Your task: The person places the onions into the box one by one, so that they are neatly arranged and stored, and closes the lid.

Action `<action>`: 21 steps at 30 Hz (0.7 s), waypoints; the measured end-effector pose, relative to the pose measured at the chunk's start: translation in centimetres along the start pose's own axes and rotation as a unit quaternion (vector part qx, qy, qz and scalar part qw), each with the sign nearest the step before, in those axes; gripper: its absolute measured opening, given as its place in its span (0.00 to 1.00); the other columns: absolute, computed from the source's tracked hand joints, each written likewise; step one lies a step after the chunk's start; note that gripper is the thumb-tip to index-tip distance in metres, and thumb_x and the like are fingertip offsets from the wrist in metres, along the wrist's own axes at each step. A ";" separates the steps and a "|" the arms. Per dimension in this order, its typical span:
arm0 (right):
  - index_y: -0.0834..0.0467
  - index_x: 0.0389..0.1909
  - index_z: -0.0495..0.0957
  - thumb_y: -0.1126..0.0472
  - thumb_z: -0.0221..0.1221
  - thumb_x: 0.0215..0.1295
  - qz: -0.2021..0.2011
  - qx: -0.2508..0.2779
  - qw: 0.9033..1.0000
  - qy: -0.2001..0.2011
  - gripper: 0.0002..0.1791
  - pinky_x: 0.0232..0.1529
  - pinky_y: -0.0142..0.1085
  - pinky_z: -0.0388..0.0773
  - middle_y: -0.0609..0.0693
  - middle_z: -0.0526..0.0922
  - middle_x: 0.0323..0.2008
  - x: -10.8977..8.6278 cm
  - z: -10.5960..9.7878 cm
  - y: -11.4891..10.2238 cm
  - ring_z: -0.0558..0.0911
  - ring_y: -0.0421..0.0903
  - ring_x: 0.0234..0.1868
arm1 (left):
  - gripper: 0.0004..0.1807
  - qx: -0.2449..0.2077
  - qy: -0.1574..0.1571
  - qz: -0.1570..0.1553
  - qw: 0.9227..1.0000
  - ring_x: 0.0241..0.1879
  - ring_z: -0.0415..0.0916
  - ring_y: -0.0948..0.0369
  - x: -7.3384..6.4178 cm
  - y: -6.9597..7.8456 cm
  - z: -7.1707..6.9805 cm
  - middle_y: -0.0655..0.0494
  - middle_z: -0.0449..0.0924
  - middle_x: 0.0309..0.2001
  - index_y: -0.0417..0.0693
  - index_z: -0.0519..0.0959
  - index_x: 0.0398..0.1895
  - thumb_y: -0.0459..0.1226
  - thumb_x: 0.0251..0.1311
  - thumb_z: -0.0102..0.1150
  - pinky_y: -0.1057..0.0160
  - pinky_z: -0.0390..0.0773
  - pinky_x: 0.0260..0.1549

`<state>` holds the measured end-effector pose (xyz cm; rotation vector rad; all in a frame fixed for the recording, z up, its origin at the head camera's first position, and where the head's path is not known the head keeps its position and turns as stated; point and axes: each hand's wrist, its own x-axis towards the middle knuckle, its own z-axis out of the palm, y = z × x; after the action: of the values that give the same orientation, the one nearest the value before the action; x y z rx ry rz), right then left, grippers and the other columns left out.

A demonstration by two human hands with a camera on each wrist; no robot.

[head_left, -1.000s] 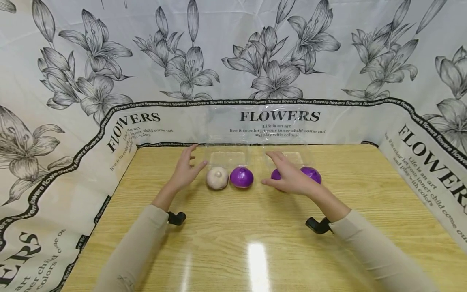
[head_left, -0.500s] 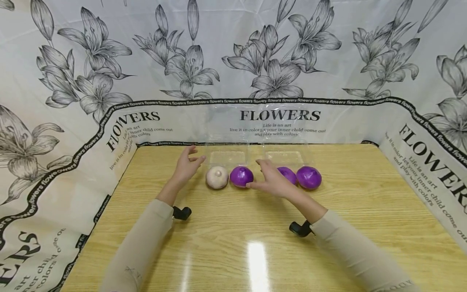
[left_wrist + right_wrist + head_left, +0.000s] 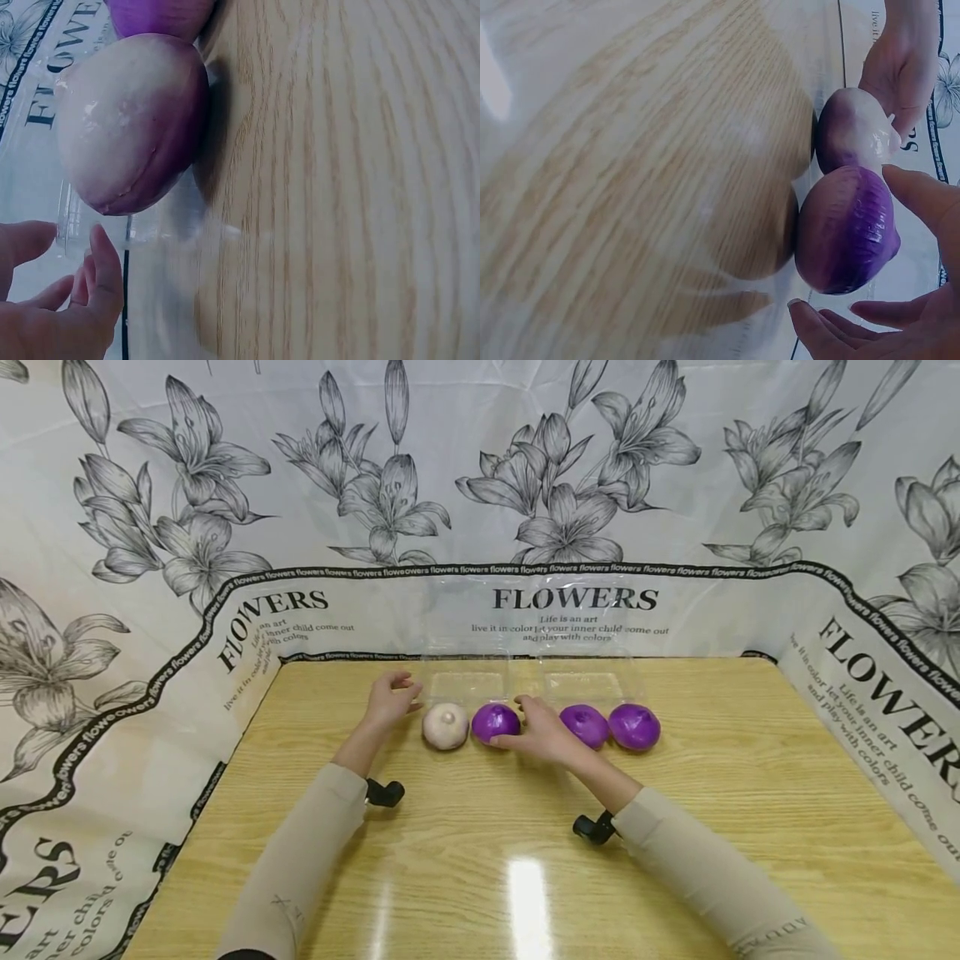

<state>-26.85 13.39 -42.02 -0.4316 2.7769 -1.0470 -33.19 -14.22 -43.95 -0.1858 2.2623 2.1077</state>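
In the head view, my right hand (image 3: 542, 732) reaches around the second bulb from the left, a glossy purple onion (image 3: 491, 722). The right wrist view shows the thumb right at the onion's side (image 3: 847, 229) and the other fingers spread below it, a gap between. Left of that onion sits a whitish bulb (image 3: 444, 727) with a short stem and, in the left wrist view, a purple underside (image 3: 161, 161). My left hand (image 3: 390, 700) hovers just left of this bulb, fingers loosely bent and holding nothing.
Two more purple onions (image 3: 584, 726) stand right of my right hand. Behind the row are two clear plastic boxes, a left box (image 3: 468, 687) and a right box (image 3: 585, 683), lids raised. A flower-printed cloth (image 3: 405, 610) walls in the wooden table (image 3: 450, 852).
My right hand has moved left, from in front of the two right onions to the second bulb from the left. My left hand has shifted slightly right and its fingers have bent more.
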 end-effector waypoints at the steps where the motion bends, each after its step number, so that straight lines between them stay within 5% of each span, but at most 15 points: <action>1: 0.72 0.71 0.60 0.46 0.73 0.60 0.006 0.005 1.000 0.001 0.50 0.63 0.55 0.79 0.71 0.71 0.64 0.1 0.1 0.0 0.76 0.64 0.62 | 0.28 -0.005 -0.001 -0.002 1.000 0.58 0.72 0.45 0.1 -0.1 0.1 0.39 0.67 0.57 0.26 0.62 0.72 0.28 0.73 0.55 0.55 0.85 0.56; 14: 0.70 0.64 0.69 0.44 0.74 0.57 0.029 0.019 0.999 0.026 0.45 0.56 0.50 0.84 0.67 0.80 0.55 0.8 1.2 0.2 0.82 0.59 0.52 | 0.25 -0.079 -0.013 -0.030 0.996 0.65 0.69 0.39 0.1 -0.2 0.6 0.32 0.64 0.67 0.24 0.64 0.71 0.26 0.74 0.51 0.58 0.84 0.57; 21: 0.65 0.56 0.75 0.45 0.76 0.55 0.035 0.024 0.999 0.031 0.37 0.49 0.45 0.85 0.60 0.83 0.46 0.8 1.4 -0.1 0.84 0.52 0.39 | 0.25 -0.104 -0.014 -0.039 0.994 0.66 0.69 0.38 0.3 -0.3 0.5 0.36 0.66 0.62 0.24 0.64 0.70 0.24 0.73 0.51 0.60 0.84 0.57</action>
<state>-27.31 12.19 -42.98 -0.2985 2.7912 -1.1272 -33.46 -13.80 -44.32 -0.2468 1.9838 2.2863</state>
